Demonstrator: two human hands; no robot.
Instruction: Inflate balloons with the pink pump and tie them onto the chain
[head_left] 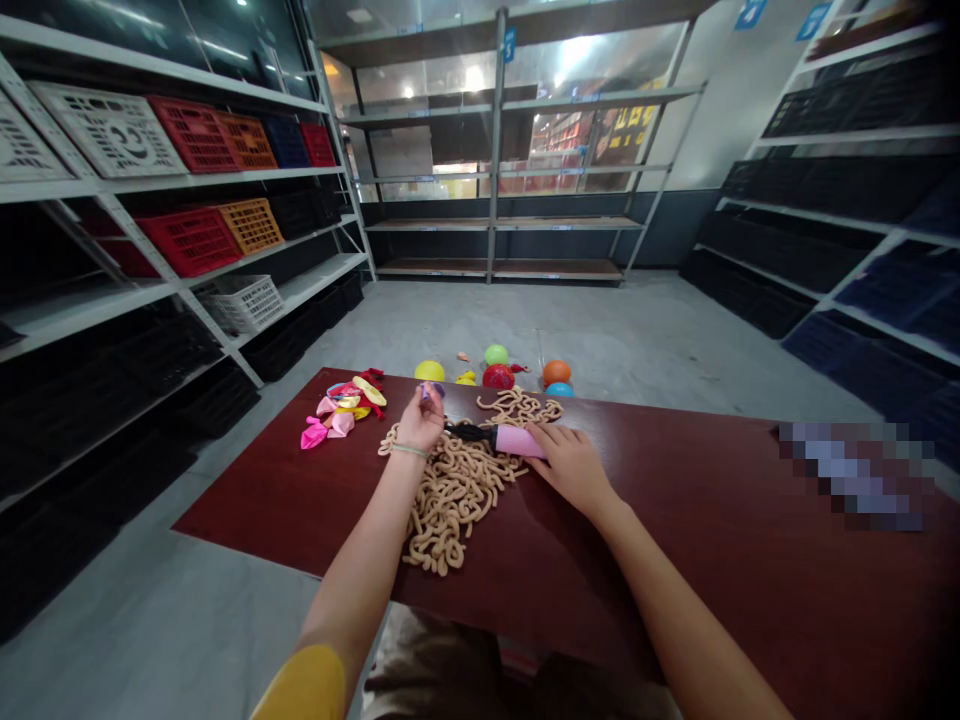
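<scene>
The pink cylinder (517, 441) is partly covered by the right hand (574, 468), the purple item (430, 391) by the left hand (420, 422). One pixelated object (855, 476) cannot be identified; the yellow sleeve (307, 684) is cropped below.

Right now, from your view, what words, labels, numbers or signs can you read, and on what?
"5": blue post sign on the back shelf
"4", apparently: blue wall sign, upper right
Far-right blue sign: too blurred
Yellow characters behind the back shelf: too blurred
Shelf-edge labels: too small
</scene>
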